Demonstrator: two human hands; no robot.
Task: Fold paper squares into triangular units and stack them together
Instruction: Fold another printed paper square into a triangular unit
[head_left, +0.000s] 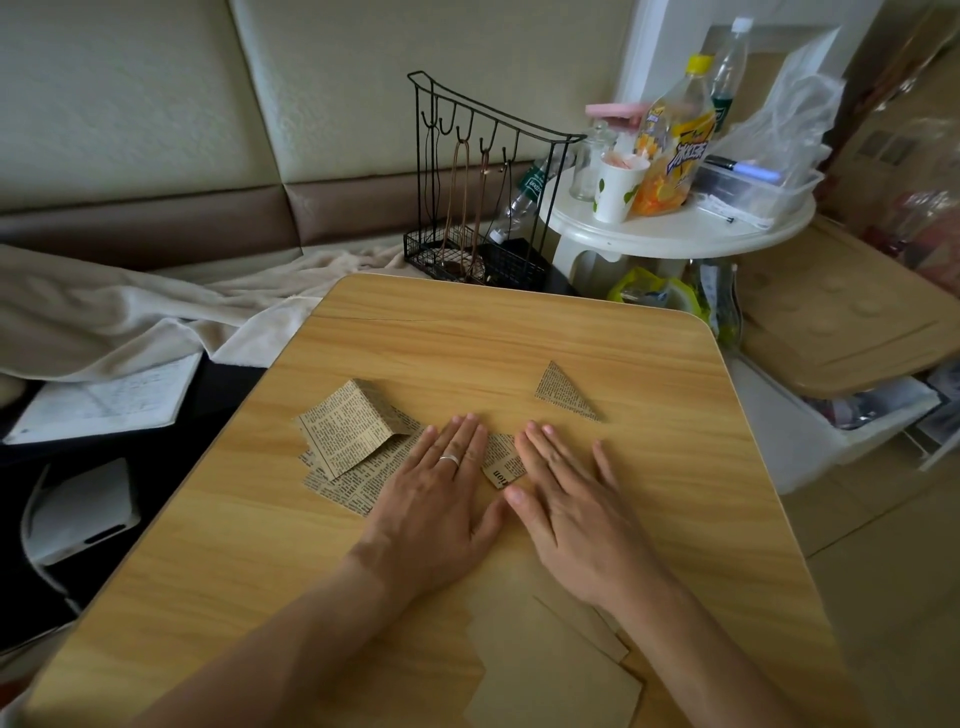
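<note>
My left hand (441, 493), with a ring on one finger, and my right hand (566, 499) lie flat side by side on the wooden table (519, 332), fingers straight. Between and under them shows a small piece of newspaper-print paper (501, 460), mostly hidden. A finished folded triangular unit (563, 392) lies beyond my right hand. To the left sits a loose pile of newspaper-print squares (353, 436), the top one bent up at its far edge. Plain brown paper sheets (550, 670) lie near the front edge under my right forearm.
A black wire rack (478, 192) stands behind the table's far edge. A round white side table (675, 228) at the back right carries bottles, a paper cup and a clear tray. A cream blanket (156, 312) and a notebook (104, 400) lie at the left.
</note>
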